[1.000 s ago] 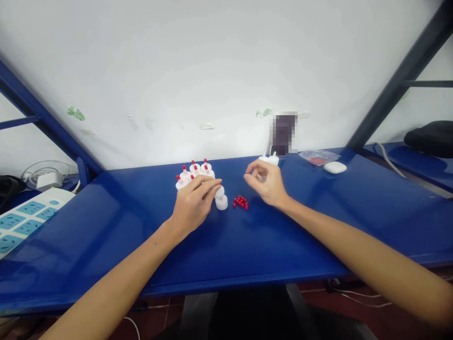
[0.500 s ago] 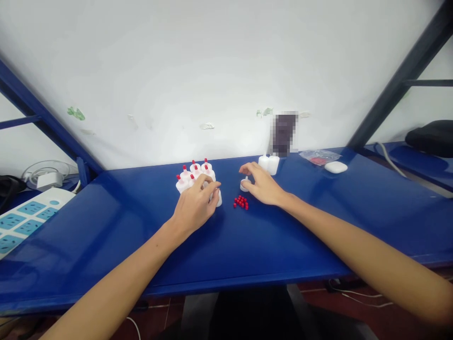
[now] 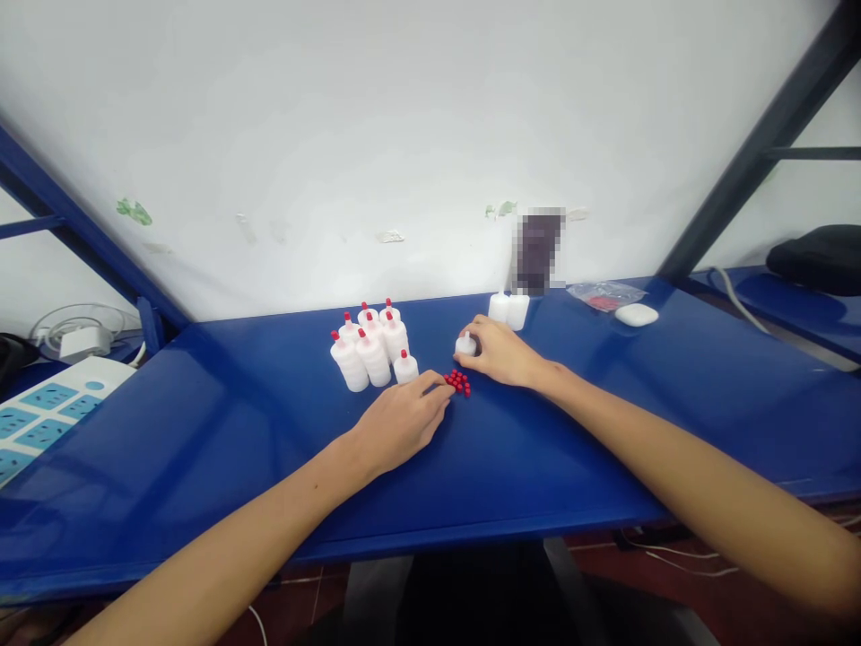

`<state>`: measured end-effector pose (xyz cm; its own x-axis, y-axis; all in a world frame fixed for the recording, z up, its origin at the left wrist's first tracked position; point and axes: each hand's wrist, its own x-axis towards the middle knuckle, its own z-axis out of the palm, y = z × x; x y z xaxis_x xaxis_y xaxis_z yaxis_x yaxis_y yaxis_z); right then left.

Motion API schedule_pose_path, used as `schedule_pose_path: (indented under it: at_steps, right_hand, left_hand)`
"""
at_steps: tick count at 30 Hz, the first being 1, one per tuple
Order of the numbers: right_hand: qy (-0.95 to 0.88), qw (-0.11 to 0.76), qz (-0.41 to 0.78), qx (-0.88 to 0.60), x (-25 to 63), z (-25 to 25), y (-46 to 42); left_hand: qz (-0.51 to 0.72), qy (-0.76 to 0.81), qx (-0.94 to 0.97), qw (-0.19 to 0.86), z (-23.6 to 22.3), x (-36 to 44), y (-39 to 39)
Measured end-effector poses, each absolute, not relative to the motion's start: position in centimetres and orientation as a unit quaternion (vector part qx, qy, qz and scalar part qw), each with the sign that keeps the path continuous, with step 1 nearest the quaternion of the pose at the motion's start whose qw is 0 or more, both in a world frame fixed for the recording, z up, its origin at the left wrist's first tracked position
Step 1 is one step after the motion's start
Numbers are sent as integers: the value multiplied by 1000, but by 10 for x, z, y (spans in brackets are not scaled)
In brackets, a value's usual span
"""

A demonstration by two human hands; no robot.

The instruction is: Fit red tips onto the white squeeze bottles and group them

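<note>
My right hand is closed around a small white bottle with no cap, standing on the blue table. My left hand lies low on the table with its fingers drawn together. Its fingertips touch the left edge of a little pile of red caps; what they pinch is too small to see. Left of the pile stands a cluster of several white bottles with red caps. Two more uncapped white bottles stand near the wall behind my right hand.
A clear plastic bag with red pieces and a white case lie at the back right. A white power strip with cables sits at the far left. A white wall and slanted blue and dark frame bars bound the table.
My left hand has let go of the bottle cluster and slid right to the red caps. My right hand has come down from the air and closed on the uncapped bottle.
</note>
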<state>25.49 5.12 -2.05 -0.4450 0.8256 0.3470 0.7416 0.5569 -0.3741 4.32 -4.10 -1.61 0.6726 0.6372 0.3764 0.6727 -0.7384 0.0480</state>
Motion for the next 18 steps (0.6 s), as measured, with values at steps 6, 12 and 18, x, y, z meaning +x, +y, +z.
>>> schedule_pose_path:
  at_steps: [6, 12, 18]
  right_hand:
    - [-836, 281, 82, -465, 254, -19, 51]
    - [-821, 345, 103, -442, 251, -14, 46]
    - [-826, 382, 78, -407, 248, -16, 46]
  left_hand:
    - [-184, -370, -910, 9, -15, 43, -38]
    - [-210, -357, -907, -77, -15, 46, -39]
    - [-185, -371, -905, -94, -14, 53, -38]
